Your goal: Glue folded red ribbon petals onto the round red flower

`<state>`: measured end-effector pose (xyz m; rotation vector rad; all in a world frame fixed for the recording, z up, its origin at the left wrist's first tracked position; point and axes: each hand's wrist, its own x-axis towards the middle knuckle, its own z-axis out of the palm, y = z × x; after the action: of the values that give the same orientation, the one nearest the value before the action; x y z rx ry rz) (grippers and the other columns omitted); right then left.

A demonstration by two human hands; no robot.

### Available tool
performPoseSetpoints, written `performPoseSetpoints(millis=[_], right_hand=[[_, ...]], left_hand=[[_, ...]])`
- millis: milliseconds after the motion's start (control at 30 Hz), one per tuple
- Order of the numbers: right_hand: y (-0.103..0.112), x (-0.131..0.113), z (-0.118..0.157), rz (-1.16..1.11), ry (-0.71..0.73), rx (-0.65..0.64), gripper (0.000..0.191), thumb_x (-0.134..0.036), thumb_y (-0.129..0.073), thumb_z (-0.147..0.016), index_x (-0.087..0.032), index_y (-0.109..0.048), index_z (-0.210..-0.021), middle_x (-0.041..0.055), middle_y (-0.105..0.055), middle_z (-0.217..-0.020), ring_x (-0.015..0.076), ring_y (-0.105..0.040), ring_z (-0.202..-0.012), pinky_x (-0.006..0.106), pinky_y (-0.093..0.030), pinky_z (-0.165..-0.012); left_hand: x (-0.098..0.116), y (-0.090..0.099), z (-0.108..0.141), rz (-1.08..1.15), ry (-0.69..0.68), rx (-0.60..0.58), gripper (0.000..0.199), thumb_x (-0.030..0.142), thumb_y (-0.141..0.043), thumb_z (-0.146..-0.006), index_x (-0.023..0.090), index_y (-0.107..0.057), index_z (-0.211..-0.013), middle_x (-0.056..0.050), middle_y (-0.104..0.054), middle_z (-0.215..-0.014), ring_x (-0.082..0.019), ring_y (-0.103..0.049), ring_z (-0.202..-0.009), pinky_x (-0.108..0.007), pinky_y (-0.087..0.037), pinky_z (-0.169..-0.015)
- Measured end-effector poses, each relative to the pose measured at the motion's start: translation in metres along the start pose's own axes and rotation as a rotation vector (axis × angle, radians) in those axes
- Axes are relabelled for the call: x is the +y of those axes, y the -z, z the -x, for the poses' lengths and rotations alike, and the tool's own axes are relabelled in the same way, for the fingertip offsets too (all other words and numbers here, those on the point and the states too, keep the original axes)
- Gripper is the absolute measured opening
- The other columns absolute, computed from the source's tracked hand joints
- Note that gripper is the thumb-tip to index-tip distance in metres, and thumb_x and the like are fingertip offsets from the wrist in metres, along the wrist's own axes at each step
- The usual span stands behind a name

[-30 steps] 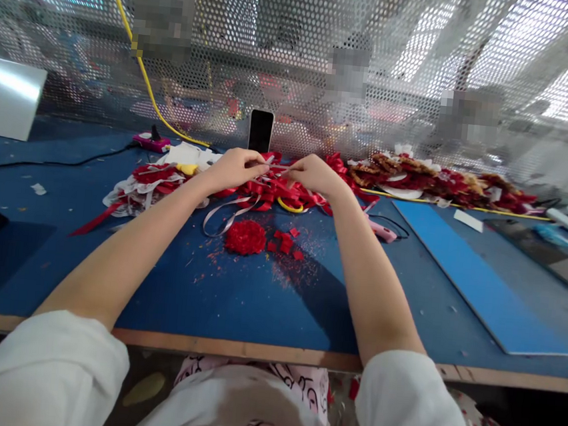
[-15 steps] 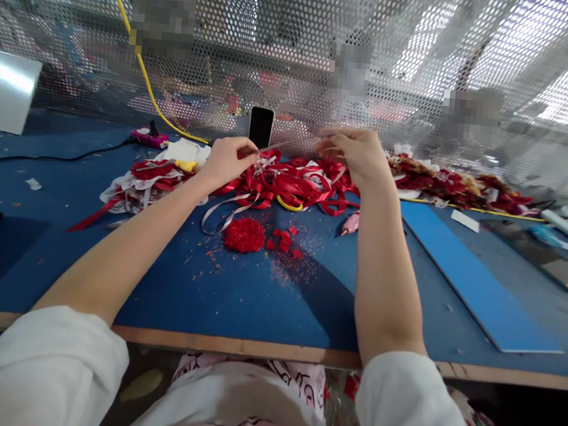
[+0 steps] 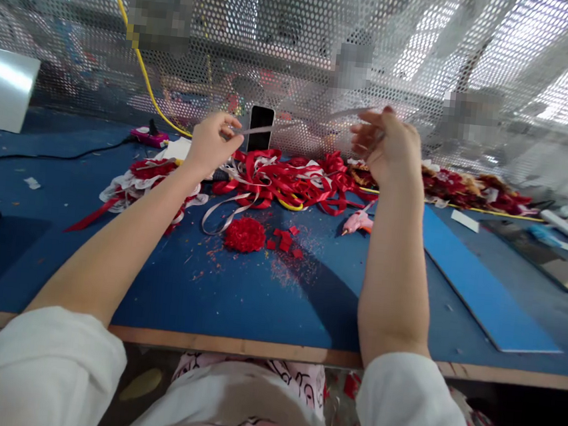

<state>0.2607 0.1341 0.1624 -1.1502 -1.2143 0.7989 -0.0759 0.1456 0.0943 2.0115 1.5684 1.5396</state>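
A narrow pale ribbon (image 3: 266, 129) stretches in the air between my hands, faint against the mesh in its middle. My left hand (image 3: 214, 143) pinches one part of it between thumb and fingers. Raised higher, my right hand (image 3: 391, 146) has its fingers curled at the other end of the ribbon. Below them lies a tangled heap of red and white ribbons (image 3: 302, 181), with a yellow ring-shaped handle (image 3: 291, 205) poking out. In front of the heap sit a round red ruffled flower (image 3: 244, 235) and several small red squares (image 3: 285, 242).
A pink glue gun (image 3: 357, 223) lies beside my right forearm. A phone (image 3: 261, 128) leans upright against the perforated metal screen (image 3: 301, 34). On the right are a blue board (image 3: 488, 286) and a dark red and tan pile (image 3: 472, 189); red and white rosettes (image 3: 136, 182) lie left.
My hands have moved apart: the left went left and slightly up, the right went right and up. More pale ribbon shows between them, and the glue gun is less covered.
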Motion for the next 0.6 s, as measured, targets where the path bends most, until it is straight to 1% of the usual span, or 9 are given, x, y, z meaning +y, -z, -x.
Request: performPoseSetpoints(millis=[100,167,233,300,367,433,500,567,600], right_hand=[[0.021,-0.001,-0.008,-0.074,-0.023,0.054,0.036,-0.025,-0.035,-0.106,-0.02,-0.064,-0.125,0.0197,-0.076,-0.123,0.0131,-0.069,-0.082,0.034,-0.055,-0.081],[0.03,0.003,-0.013,-0.067,-0.017,0.061,0.04,-0.021,-0.032,-0.104,-0.022,-0.059,-0.133,0.0194,-0.073,-0.132,0.0132,-0.07,-0.086,0.034,-0.055,-0.083],[0.035,0.01,-0.018,-0.037,-0.014,0.063,0.044,-0.018,-0.034,-0.101,-0.024,-0.054,-0.139,0.0176,-0.07,-0.137,0.0141,-0.071,-0.089,0.034,-0.056,-0.084],[0.035,0.02,-0.022,0.086,-0.006,0.048,0.049,-0.019,-0.046,-0.096,-0.024,-0.051,-0.145,0.0157,-0.07,-0.137,0.0188,-0.073,-0.095,0.038,-0.058,-0.085],[0.032,0.028,-0.022,0.236,0.005,0.023,0.062,-0.022,-0.065,-0.086,-0.022,-0.055,-0.146,0.0154,-0.069,-0.137,0.0269,-0.074,-0.105,0.046,-0.06,-0.089],[0.022,0.032,-0.017,0.412,0.072,-0.076,0.08,-0.021,-0.082,-0.07,-0.02,-0.059,-0.147,0.0161,-0.066,-0.144,0.0349,-0.07,-0.12,0.053,-0.057,-0.102],[0.004,0.032,-0.006,0.658,0.243,-0.322,0.096,-0.024,-0.09,-0.065,-0.019,-0.055,-0.154,0.0155,-0.057,-0.158,0.0383,-0.056,-0.142,0.053,-0.046,-0.12],[-0.023,0.028,0.009,0.759,0.362,-0.552,0.098,-0.036,-0.088,-0.073,-0.019,-0.049,-0.161,0.0129,-0.045,-0.169,0.0371,-0.043,-0.155,0.052,-0.034,-0.13],[-0.037,0.027,0.017,0.746,0.4,-0.625,0.097,-0.041,-0.085,-0.078,-0.02,-0.045,-0.164,0.0117,-0.044,-0.17,0.0352,-0.042,-0.156,0.05,-0.034,-0.13]], left_hand=[[-0.013,-0.006,-0.004,0.039,0.133,0.006,0.017,0.028,-0.069,-0.084,0.02,-0.071,-0.099,-0.003,-0.07,-0.08,-0.017,-0.064,-0.074,-0.029,-0.054,-0.076],[-0.017,-0.009,-0.005,0.074,0.216,0.016,0.014,0.028,-0.067,-0.085,0.019,-0.07,-0.096,-0.004,-0.069,-0.08,-0.017,-0.063,-0.071,-0.028,-0.052,-0.068],[-0.017,-0.011,-0.004,0.103,0.284,-0.02,0.013,0.031,-0.065,-0.089,0.019,-0.07,-0.09,-0.006,-0.07,-0.082,-0.017,-0.064,-0.072,-0.027,-0.05,-0.064],[-0.014,-0.012,-0.002,0.113,0.329,-0.083,0.023,0.037,-0.06,-0.095,0.02,-0.068,-0.082,-0.007,-0.071,-0.081,-0.017,-0.063,-0.07,-0.027,-0.048,-0.063],[-0.01,-0.012,0.0,0.112,0.351,-0.149,0.03,0.037,-0.056,-0.098,0.02,-0.068,-0.076,-0.007,-0.069,-0.075,-0.016,-0.059,-0.064,-0.028,-0.046,-0.061],[-0.004,-0.013,0.003,0.082,0.32,-0.199,0.03,0.034,-0.057,-0.097,0.02,-0.069,-0.073,-0.004,-0.064,-0.067,-0.015,-0.052,-0.057,-0.029,-0.043,-0.06],[0.005,-0.014,0.007,0.005,0.23,-0.257,0.028,0.033,-0.059,-0.095,0.021,-0.073,-0.073,-0.002,-0.059,-0.061,-0.016,-0.049,-0.055,-0.03,-0.043,-0.061],[0.015,-0.014,0.012,-0.07,0.108,-0.328,0.027,0.036,-0.063,-0.092,0.021,-0.076,-0.074,-0.001,-0.057,-0.057,-0.018,-0.051,-0.058,-0.032,-0.044,-0.066],[0.021,-0.014,0.014,-0.081,0.054,-0.36,0.024,0.036,-0.067,-0.09,0.02,-0.076,-0.074,-0.001,-0.058,-0.057,-0.019,-0.053,-0.061,-0.032,-0.045,-0.068]])
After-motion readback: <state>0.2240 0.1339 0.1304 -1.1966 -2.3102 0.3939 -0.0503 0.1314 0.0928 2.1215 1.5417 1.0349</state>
